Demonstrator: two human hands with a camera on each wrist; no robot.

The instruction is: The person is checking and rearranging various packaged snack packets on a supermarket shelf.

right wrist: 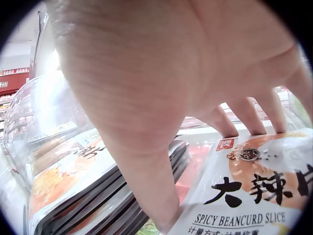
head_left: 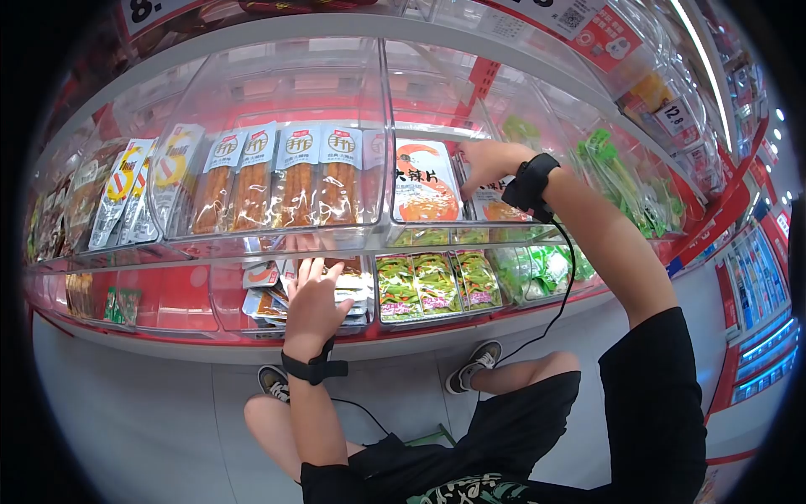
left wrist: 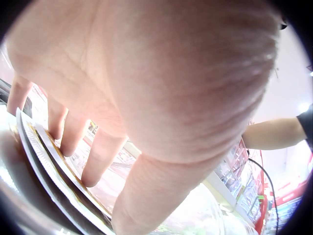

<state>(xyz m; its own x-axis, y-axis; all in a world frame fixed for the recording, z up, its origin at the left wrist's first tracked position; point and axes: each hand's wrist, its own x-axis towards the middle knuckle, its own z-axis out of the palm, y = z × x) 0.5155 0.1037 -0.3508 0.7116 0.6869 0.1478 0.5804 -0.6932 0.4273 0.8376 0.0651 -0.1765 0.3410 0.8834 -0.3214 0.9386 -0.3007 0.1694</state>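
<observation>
My right hand (head_left: 491, 164) reaches into the upper clear bin at a white and orange packet of spicy beancurd slices (right wrist: 249, 188). Its thumb lies along the packet's left edge and the fingertips are at the top edge, gripping it. A stack of matching packets (right wrist: 93, 191) stands beside the thumb, with another front packet (head_left: 425, 181) to the left in the head view. Lower down, my left hand (head_left: 315, 307) rests with extended fingers on a pile of flat packets (head_left: 267, 302) in the lower bin. Packet edges (left wrist: 58, 176) run beneath its fingertips.
Clear dividers part the bins. Handmade-style snack packets (head_left: 298, 176) fill the upper left bin, green packets (head_left: 435, 281) the lower middle one. The red shelf edge (head_left: 193, 343) runs above the floor. A black cable (head_left: 571, 277) hangs from the right wrist.
</observation>
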